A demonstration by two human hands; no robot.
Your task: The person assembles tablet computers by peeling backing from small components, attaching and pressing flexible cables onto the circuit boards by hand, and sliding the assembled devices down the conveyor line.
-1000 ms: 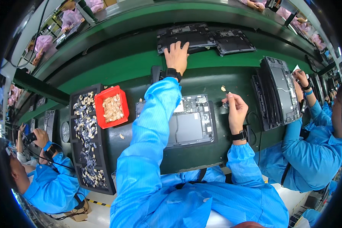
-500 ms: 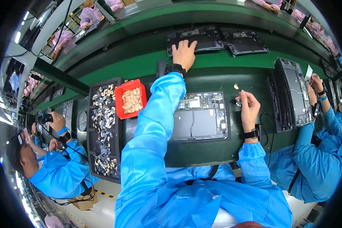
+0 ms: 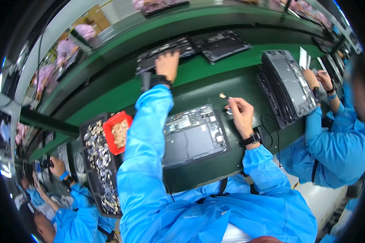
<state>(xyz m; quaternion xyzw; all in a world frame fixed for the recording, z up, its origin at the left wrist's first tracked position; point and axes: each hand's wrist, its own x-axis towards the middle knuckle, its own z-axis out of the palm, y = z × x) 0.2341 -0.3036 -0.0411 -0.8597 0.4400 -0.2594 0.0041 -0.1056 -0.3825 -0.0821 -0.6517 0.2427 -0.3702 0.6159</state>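
Note:
My left hand [image 3: 167, 65] reaches to the far side, its fingers stretched over an opened black device [image 3: 148, 60] with bare circuitry. On the bench in front of me lies another opened tablet-like device [image 3: 192, 139], its circuit board and dark flat panels exposed. To the right of it, my right hand [image 3: 242, 115] is closed in a pinch; what sits between the fingertips is too small to make out. A small tan piece [image 3: 222, 95] shows just beyond those fingertips. Beside my left wrist stands a dark upright object [image 3: 145, 81], partly hidden.
A red bin [image 3: 108, 133] of tan pieces and a black compartment tray [image 3: 113, 164] of small parts stand left. Another opened device [image 3: 223, 44] lies on the green strip [image 3: 247, 56]. Stacked devices [image 3: 290, 85] stand right. Co-workers in blue sit on both sides.
The view has turned, so the bench appears tilted and shifted left. My left hand remains over the far device, and my right hand keeps its pinch near the bench device.

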